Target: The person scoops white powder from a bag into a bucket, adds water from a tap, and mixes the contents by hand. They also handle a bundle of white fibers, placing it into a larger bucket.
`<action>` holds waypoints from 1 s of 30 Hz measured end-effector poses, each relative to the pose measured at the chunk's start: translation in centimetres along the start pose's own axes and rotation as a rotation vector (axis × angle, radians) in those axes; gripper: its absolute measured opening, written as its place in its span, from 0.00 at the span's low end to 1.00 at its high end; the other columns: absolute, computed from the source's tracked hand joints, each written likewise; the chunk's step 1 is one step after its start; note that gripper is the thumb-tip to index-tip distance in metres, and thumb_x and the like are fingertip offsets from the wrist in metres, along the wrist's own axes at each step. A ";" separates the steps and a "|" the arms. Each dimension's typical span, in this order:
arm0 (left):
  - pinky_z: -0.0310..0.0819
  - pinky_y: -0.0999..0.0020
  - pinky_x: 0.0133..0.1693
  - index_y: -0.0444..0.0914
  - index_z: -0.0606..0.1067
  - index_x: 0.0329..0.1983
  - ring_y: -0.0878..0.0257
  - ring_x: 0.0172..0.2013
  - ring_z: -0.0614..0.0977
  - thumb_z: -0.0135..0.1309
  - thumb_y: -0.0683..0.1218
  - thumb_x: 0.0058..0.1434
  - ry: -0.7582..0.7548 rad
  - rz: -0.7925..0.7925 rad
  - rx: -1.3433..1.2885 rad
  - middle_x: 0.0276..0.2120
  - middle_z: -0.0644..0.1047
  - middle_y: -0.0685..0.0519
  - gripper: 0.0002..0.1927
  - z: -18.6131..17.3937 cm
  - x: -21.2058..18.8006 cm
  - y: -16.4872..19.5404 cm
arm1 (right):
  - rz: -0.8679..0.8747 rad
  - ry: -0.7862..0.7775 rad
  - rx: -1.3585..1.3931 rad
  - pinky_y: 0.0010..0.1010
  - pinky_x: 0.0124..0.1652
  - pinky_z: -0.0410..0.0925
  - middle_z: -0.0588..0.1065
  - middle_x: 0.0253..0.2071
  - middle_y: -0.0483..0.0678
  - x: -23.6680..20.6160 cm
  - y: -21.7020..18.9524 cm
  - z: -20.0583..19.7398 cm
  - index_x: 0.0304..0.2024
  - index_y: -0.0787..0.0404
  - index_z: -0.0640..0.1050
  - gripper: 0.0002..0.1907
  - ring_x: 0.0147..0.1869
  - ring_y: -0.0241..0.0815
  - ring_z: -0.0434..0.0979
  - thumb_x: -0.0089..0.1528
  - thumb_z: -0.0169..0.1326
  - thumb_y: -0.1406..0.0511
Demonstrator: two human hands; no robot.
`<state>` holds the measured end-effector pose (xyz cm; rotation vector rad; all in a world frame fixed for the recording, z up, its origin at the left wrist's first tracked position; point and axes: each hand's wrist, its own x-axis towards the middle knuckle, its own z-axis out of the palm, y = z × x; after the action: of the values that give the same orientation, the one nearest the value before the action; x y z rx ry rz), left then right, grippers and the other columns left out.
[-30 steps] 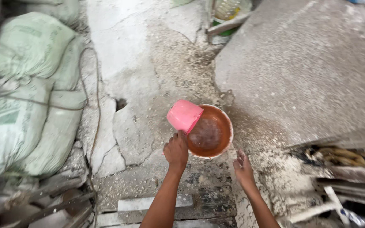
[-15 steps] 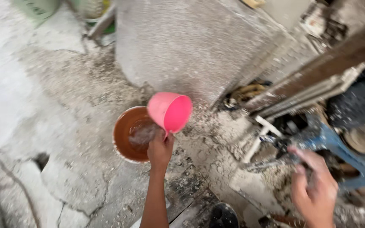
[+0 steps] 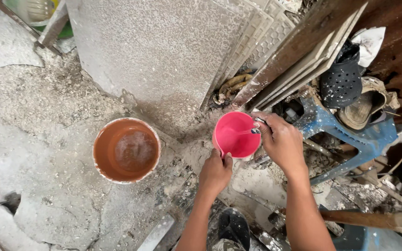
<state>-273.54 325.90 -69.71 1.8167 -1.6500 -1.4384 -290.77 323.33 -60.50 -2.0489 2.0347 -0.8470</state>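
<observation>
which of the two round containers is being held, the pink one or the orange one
The pink cup: the left hand grips its handle and the right hand is at its rim. The orange bucket stands untouched on the ground, further left.

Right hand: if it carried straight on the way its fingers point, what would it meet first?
Probably the pink cup: the right hand points left over its rim, holding a small tool there. Depth is unclear from above.

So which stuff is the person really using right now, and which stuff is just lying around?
In use:
- pink cup, held by the left hand
- small tool dipped into the cup by the right hand
- orange bucket beside them, with a wet bottom

Just lying about:
- grey slabs
- black clog
- blue plastic stool
</observation>
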 end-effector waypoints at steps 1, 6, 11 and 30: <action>0.75 0.44 0.40 0.32 0.69 0.47 0.37 0.37 0.83 0.46 0.53 0.68 0.012 -0.014 -0.024 0.33 0.81 0.35 0.19 0.3 -0.3 0.4 | 0.009 0.001 -0.035 0.40 0.35 0.73 0.81 0.45 0.47 -0.2 0.0 -0.1 0.51 0.51 0.83 0.11 0.39 0.51 0.82 0.66 0.57 0.61; 0.75 0.42 0.41 0.31 0.69 0.46 0.36 0.39 0.83 0.46 0.53 0.68 0.036 -0.002 0.030 0.35 0.80 0.34 0.19 0.2 -0.9 1.7 | -0.010 -0.006 -0.073 0.42 0.30 0.70 0.80 0.38 0.48 -0.7 -0.2 -0.7 0.51 0.50 0.83 0.11 0.33 0.53 0.79 0.67 0.57 0.60; 0.77 0.45 0.39 0.33 0.69 0.48 0.41 0.36 0.84 0.44 0.53 0.69 0.000 0.006 0.153 0.34 0.81 0.37 0.18 -1.4 -0.7 2.8 | -0.004 0.022 -0.027 0.38 0.29 0.70 0.81 0.40 0.46 -0.8 0.0 -0.5 0.49 0.50 0.83 0.10 0.29 0.48 0.80 0.67 0.56 0.60; 0.76 0.49 0.36 0.33 0.75 0.41 0.42 0.33 0.85 0.46 0.55 0.67 0.054 0.034 -0.048 0.29 0.82 0.39 0.19 -4.8 0.6 1.6 | 0.071 -0.104 0.123 0.43 0.38 0.73 0.80 0.44 0.55 -0.3 0.1 -1.3 0.53 0.58 0.78 0.13 0.40 0.55 0.83 0.73 0.44 0.63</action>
<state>-270.67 323.02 -66.62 1.7772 -1.5990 -1.3905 -291.43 323.94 -59.58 -1.9027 1.9376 -0.8136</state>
